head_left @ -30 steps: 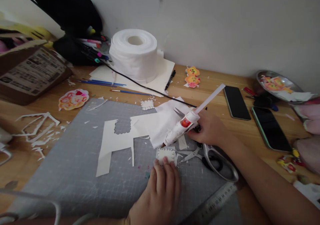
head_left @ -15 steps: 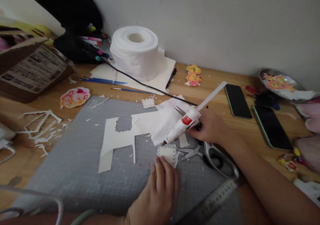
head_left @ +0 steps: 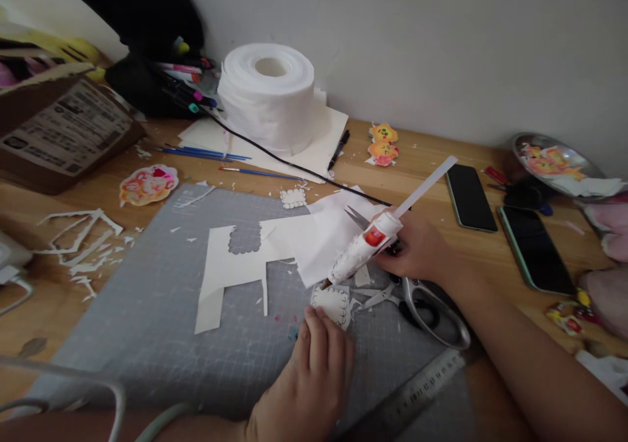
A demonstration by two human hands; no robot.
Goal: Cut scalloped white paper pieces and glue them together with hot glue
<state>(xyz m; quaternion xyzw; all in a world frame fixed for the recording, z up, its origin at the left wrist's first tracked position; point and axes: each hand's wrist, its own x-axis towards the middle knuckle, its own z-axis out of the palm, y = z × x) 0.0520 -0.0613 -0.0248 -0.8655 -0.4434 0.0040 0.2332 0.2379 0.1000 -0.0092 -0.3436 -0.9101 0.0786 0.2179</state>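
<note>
Holding glue gun [head_left: 364,250] w/ right hand [head_left: 417,249], nozzle on paper cutout [head_left: 334,303].

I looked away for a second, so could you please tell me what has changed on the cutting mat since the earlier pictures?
Little. The right hand has kept its grip on the glue gun, nozzle staying at the top left edge of the small scalloped cutout. The left hand still pins that cutout down. Scissors and mat unmoved; the camera shifted slightly.
</note>
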